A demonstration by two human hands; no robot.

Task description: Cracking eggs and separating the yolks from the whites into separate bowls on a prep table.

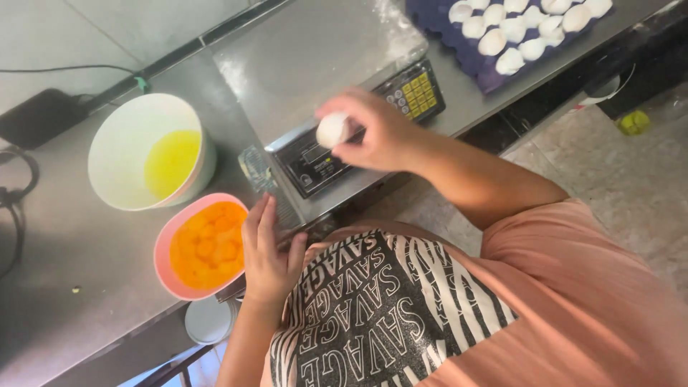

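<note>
Holding a white egg (332,130) pinched in the fingers (356,115) of the right hand (373,132), above the display end of a steel weighing scale (315,64) with a yellow keypad. Resting the left hand (269,251) with fingers loosely extended and gripping nothing, fingertips just beside the rim of a pink bowl (166,251) filled with orange yolks. Sitting farther left, near the pink bowl, a white bowl (122,143) containing clear yellowish egg white. Lying at the top right corner of the grey metal surface (64,236), well apart from both bowls, a purple egg tray (479,68) carrying white eggs or shells; cannot tell which. Trailing along the left edge, black cables and a dark device (39,115). Showing below the surface's edge, a small white round lid or plate (208,320).
</note>
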